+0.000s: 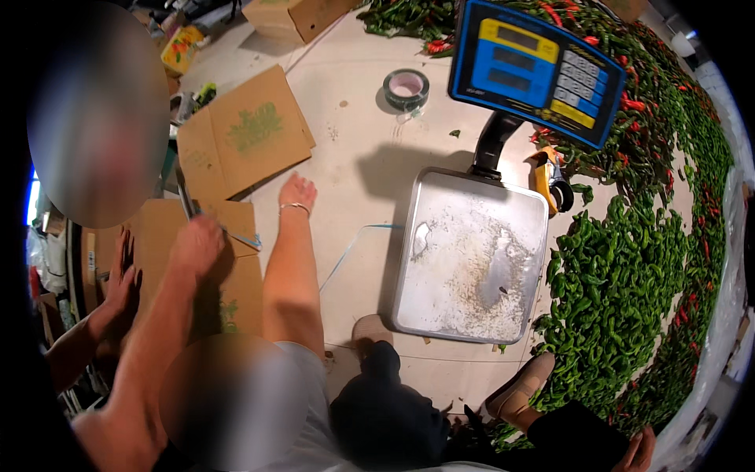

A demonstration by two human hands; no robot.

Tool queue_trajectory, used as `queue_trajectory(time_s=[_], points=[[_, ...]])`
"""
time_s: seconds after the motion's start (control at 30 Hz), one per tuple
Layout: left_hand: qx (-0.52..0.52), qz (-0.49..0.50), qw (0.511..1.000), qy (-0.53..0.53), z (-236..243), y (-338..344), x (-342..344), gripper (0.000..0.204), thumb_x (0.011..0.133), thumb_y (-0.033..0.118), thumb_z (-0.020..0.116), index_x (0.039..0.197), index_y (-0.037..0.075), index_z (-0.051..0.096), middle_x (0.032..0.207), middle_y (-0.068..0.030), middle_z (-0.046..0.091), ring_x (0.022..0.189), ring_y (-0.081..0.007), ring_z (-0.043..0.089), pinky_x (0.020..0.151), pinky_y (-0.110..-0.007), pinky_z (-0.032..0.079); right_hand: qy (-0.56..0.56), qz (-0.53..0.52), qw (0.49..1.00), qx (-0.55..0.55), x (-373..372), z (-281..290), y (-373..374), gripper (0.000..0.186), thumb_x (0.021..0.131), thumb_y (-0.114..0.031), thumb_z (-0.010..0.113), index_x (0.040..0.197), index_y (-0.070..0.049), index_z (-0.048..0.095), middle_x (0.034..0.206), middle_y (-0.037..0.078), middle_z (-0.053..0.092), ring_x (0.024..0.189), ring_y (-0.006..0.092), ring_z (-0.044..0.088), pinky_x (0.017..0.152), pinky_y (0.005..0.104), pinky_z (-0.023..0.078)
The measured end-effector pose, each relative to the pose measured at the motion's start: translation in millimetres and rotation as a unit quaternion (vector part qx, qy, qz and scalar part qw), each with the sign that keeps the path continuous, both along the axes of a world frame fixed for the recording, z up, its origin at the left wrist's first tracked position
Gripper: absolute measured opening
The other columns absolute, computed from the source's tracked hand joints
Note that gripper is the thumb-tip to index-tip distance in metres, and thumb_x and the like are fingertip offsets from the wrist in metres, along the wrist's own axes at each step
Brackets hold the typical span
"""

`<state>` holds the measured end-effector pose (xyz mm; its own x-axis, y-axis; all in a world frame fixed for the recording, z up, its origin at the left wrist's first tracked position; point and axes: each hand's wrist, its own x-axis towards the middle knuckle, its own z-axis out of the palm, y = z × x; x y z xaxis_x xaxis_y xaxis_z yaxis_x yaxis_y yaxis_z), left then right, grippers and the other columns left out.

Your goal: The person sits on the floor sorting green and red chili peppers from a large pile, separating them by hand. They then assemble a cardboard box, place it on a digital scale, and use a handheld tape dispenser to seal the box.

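At the lower right edge my right hand [638,450] lies by my dark trouser leg, fingers apart and nothing in it. My left hand is out of view. Beside my shoes [523,385] green peppers [605,307] are spread over the floor. In front of me stands a scale with a bare, stained metal pan [472,259] and a tilted blue and yellow display [535,71]. Left of me, a co-worker in grey leans over cardboard [236,291], one hand [200,244] closed on a thin dark tool, the braceleted other [299,195] by a flattened box [244,134].
Another person's hand [119,275] rests against cardboard at the left. A tape roll [406,88] and a yellow tape dispenser [548,185] lie near the scale. Red and green peppers [629,102] cover the far right. A blue strap [346,256] trails across the floor.
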<state>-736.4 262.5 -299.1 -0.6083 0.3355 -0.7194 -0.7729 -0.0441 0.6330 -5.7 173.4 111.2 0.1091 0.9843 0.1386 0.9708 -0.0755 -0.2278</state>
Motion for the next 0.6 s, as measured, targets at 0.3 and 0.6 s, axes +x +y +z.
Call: queue_trajectory(time_s=[0.3, 0.6], points=[[0.164, 0.152, 0.975, 0.016, -34.0, 8.2, -63.6, 0.044, 0.083, 0.023, 0.059, 0.121, 0.010, 0.042, 0.133, -0.0133, 0.034, 0.112, -0.0281, 0.043, 0.085, -0.039, 0.045, -0.131, -0.099, 0.981, -0.101, 11.0, -0.4, 27.1, 0.034, 0.089, -0.030, 0.052, 0.105, -0.002, 0.063, 0.094, 0.017, 0.065, 0.079, 0.0257, 0.059, 0.070, 0.0349, 0.045], [0.186, 0.192, 0.963, -0.039, -40.1, 14.6, -113.1, 0.024, 0.077, 0.023, 0.062, 0.101, 0.021, 0.058, 0.098, -0.0006, 0.057, 0.082, -0.0190, 0.050, 0.054, -0.029, 0.029, -0.153, -0.106, 0.975, -0.120, -9.0, 3.8, 43.1, 0.035, 0.089, -0.030, 0.053, 0.102, 0.000, 0.063, 0.089, 0.018, 0.064, 0.075, 0.0276, 0.058, 0.070, 0.0371, 0.045]])
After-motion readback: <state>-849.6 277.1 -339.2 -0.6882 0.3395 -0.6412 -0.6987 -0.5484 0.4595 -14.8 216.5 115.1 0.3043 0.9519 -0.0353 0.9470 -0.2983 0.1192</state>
